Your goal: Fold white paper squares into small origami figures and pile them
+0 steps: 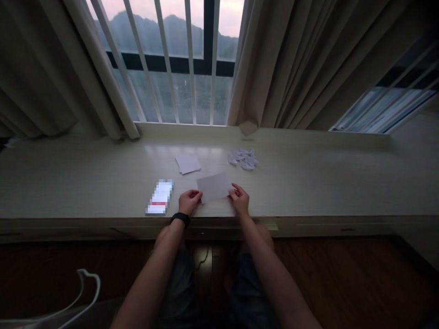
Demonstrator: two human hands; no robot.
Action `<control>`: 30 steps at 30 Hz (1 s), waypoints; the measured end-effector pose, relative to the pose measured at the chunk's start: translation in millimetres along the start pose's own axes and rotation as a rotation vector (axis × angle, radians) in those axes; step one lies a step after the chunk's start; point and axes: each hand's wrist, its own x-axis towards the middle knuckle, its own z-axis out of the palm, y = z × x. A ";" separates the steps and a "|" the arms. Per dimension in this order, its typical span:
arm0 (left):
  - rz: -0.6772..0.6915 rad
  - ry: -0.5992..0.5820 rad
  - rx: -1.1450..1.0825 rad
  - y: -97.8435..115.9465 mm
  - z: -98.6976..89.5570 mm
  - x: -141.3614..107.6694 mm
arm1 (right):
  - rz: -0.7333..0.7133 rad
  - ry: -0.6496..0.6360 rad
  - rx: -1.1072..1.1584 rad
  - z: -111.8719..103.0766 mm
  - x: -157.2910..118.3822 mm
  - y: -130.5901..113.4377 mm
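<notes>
A flat, pale sheet of paper (215, 188) is held slightly tilted over the white counter (308, 183). My left hand (190, 201), with a black band on its wrist, pinches the sheet's lower left edge. At the right edge, my right hand (239, 198) has the paper between thumb and fingers. Behind the sheet to the left lies a small stack of white paper (188, 163). Several folded or crumpled white paper pieces (243, 158) sit together behind it on the right.
A phone (160, 197) with a lit, blurred screen lies left of my left hand. Curtains (274, 64) hang on both sides of a barred window (185, 68) beyond the counter. Drawers run beneath the front edge. A white curved frame (98, 285) stands at the lower left.
</notes>
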 end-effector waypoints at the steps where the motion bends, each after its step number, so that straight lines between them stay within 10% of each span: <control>1: 0.003 -0.005 -0.007 0.5 -0.4 -0.4 | -0.003 -0.015 0.006 -0.3 -0.1 -0.5; 22: 0.208 -0.146 0.331 6.0 0.6 -9.0 | -0.589 -0.579 -0.882 20.0 -33.6 -34.1; 30: 0.186 -0.141 0.315 3.8 1.5 -8.0 | -0.516 -0.550 -0.777 20.2 -31.6 -29.3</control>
